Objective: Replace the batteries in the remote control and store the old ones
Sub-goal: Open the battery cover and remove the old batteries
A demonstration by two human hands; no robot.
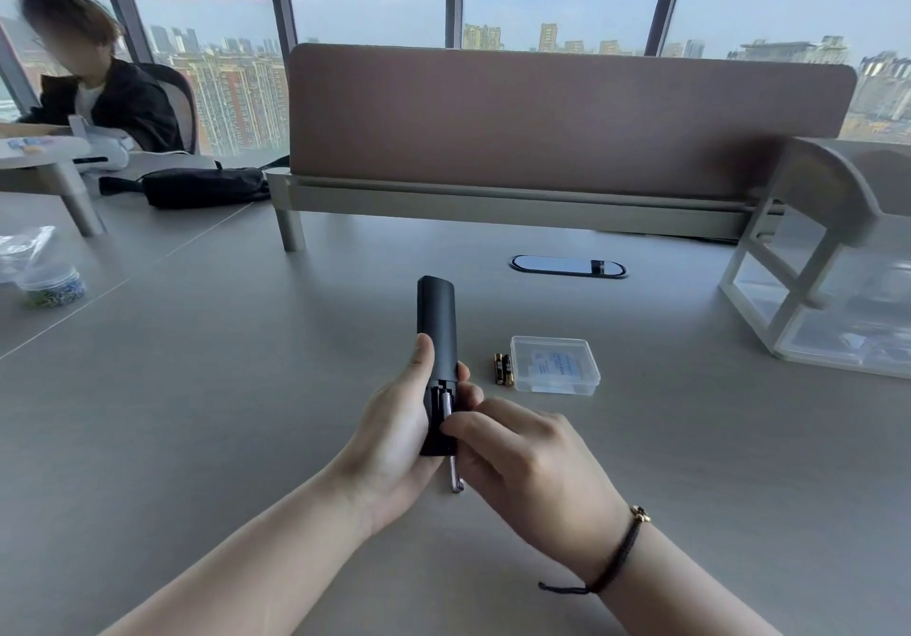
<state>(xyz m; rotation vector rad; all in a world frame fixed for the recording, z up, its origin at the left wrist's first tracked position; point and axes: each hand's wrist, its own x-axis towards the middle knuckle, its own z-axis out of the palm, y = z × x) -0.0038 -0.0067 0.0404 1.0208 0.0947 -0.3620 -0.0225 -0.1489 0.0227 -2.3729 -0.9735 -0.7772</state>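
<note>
Head view: remote control (pixel 437 334) upright at frame centre, wrapped in the left hand (pixel 394 443).
Right hand (pixel 522 463) fingertips pinch a silver battery (pixel 446 406) in the open lower bay, lying along the remote's long axis; two batteries (pixel 503 368) and a clear case (pixel 554 364) wait right.

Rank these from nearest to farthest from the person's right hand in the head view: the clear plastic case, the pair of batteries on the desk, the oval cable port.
From the right hand:
1. pair of batteries, just beyond it.
2. clear plastic case, right of them.
3. oval cable port, farther back.
</note>
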